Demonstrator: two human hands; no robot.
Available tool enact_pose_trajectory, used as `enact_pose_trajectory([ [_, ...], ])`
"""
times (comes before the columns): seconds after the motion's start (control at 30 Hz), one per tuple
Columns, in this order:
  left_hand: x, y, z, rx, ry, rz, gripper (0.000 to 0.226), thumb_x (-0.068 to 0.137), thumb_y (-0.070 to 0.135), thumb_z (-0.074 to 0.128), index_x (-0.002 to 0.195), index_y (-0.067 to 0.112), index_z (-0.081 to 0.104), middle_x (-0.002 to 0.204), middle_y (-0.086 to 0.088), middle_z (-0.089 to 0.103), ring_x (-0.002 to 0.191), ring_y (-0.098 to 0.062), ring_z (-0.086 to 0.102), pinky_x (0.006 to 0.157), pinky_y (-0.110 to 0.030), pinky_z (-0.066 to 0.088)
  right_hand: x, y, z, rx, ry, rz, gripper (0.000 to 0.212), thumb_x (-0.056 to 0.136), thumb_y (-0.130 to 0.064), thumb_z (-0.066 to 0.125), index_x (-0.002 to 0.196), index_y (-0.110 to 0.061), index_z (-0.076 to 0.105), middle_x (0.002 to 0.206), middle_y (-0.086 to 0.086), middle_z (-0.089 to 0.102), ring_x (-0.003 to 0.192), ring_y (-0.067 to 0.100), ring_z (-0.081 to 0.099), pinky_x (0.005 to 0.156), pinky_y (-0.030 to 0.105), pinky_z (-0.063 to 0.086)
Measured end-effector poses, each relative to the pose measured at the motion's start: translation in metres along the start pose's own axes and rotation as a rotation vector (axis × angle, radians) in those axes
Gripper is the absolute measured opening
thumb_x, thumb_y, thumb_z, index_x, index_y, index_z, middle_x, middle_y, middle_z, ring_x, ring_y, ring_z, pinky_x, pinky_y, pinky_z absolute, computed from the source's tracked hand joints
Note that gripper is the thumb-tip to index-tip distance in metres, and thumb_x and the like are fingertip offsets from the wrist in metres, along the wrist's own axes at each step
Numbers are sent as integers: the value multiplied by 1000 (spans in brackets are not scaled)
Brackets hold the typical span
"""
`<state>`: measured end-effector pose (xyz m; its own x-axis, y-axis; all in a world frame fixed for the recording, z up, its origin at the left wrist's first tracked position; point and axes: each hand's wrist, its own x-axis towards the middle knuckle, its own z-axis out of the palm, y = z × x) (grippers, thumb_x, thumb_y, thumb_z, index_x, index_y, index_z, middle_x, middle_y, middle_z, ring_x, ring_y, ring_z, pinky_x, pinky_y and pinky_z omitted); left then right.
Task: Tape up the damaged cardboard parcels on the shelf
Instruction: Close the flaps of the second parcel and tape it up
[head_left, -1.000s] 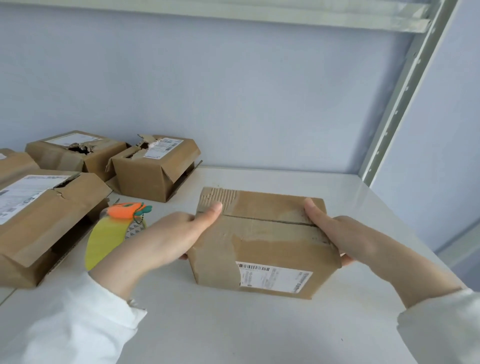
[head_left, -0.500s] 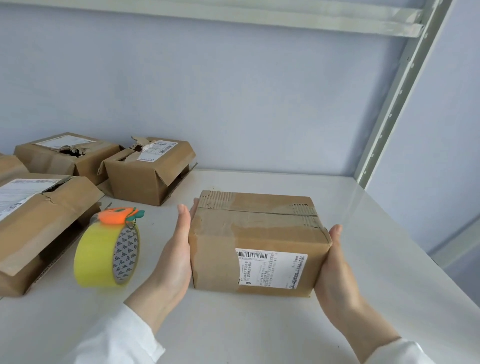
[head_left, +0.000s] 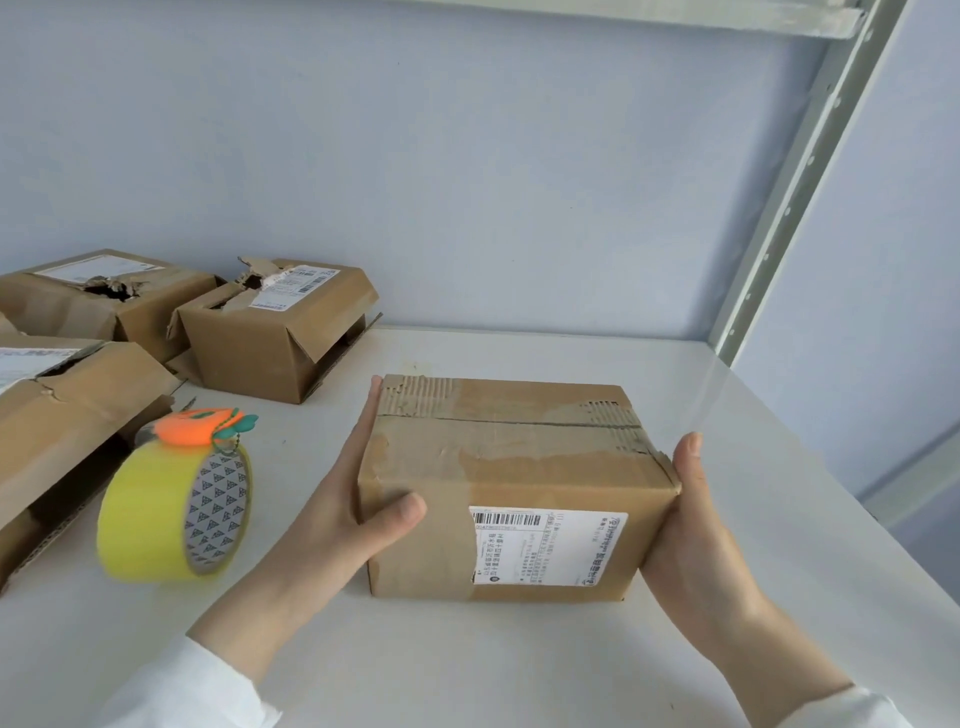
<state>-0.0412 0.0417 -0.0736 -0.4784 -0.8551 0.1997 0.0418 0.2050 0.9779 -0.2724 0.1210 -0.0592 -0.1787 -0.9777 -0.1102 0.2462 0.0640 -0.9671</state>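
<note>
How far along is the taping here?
Done: the labelled parcel looks sealed, tape over its top seam. In hand: left hand and right hand press its sides. To do: rear parcel, middle parcel and near parcel are torn open; yellow tape roll stands idle.

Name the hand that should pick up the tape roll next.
Probably left. The left hand lies against the left side of the parcel, and the yellow tape roll stands close by on that side. The right hand would have to cross the parcel.
</note>
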Motion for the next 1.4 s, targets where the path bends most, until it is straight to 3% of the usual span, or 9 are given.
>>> enact_pose_trajectory([
  [0.17, 2, 6, 5, -91, 143, 54, 135, 34, 76, 79, 144, 11, 35, 116, 14, 67, 109, -4, 62, 88, -17, 50, -8, -10, 0, -93, -48, -30, 72, 77, -65, 20, 119, -22, 59, 113, -3, 70, 110, 6, 62, 102, 30, 37],
  [0.27, -6, 16, 0, -162, 181, 52, 135, 28, 74, 81, 139, 8, 43, 105, 11, 72, 101, -7, 66, 88, -25, 52, -26, -18, 5, -174, -79, -79, 83, 73, -81, 37, 134, -27, 47, 129, -6, 60, 122, 6, 53, 109, 33, 31],
  [0.37, -22, 27, -9, -198, 142, 45, 134, 26, 73, 82, 138, 9, 45, 105, 7, 72, 110, -15, 63, 99, -38, 44, -48, -22, 8, -191, -67, -169, 101, 43, -87, 61, 131, -41, 43, 140, -16, 48, 128, 3, 46, 109, 33, 32],
  [0.5, -49, 41, -30, -224, 38, 35, 132, 27, 74, 81, 138, 11, 46, 105, 8, 71, 102, -11, 64, 100, -41, 42, -84, -26, 20, -387, -82, -287, 100, 51, -82, 64, 137, -37, 39, 141, -22, 44, 132, -1, 39, 110, 36, 33],
  [0.67, -71, 50, -46, -141, -105, -4, 139, 23, 76, 80, 133, -2, 45, 83, 8, 73, 74, -8, 65, 101, -53, 36, -129, -21, 43, -649, -135, -253, 113, 49, -78, 69, 141, -23, 33, 145, -13, 39, 132, -3, 36, 102, 14, 37],
  [0.87, -78, 68, -19, -115, -330, 37, 110, 23, 76, 79, 125, 46, 51, 109, 14, 70, 95, -3, 67, 72, -23, 52, -192, -20, 45, -734, 31, -201, 109, 45, -75, 74, 137, -39, 30, 140, -15, 38, 129, -7, 38, 104, 16, 36],
  [1.1, -94, 75, 50, -143, -563, 32, 105, 28, 77, 78, 125, 55, 47, 120, 19, 64, 105, -7, 65, 80, -28, 54, -274, -10, 20, -631, 320, -149, 112, 34, -75, 77, 133, -44, 37, 132, -19, 50, 120, -3, 48, 102, 23, 43],
  [1.27, -119, 78, 127, -39, -673, 68, 73, 51, 70, 61, 122, 59, 45, 116, 37, 57, 103, 13, 58, 82, -14, 47, -347, 9, -12, -486, 517, -90, 111, 29, -72, 81, 129, -45, 43, 123, -19, 57, 114, 1, 54, 88, 20, 50],
  [1.4, -146, 79, 196, 0, -703, 108, 56, 69, 66, 66, 119, 45, 53, 110, 26, 63, 96, 13, 58, 69, -1, 41, -407, 27, -39, -356, 694, -48, 114, 22, -72, 81, 126, -41, 46, 123, -9, 58, 110, 11, 59, 86, 29, 53],
])
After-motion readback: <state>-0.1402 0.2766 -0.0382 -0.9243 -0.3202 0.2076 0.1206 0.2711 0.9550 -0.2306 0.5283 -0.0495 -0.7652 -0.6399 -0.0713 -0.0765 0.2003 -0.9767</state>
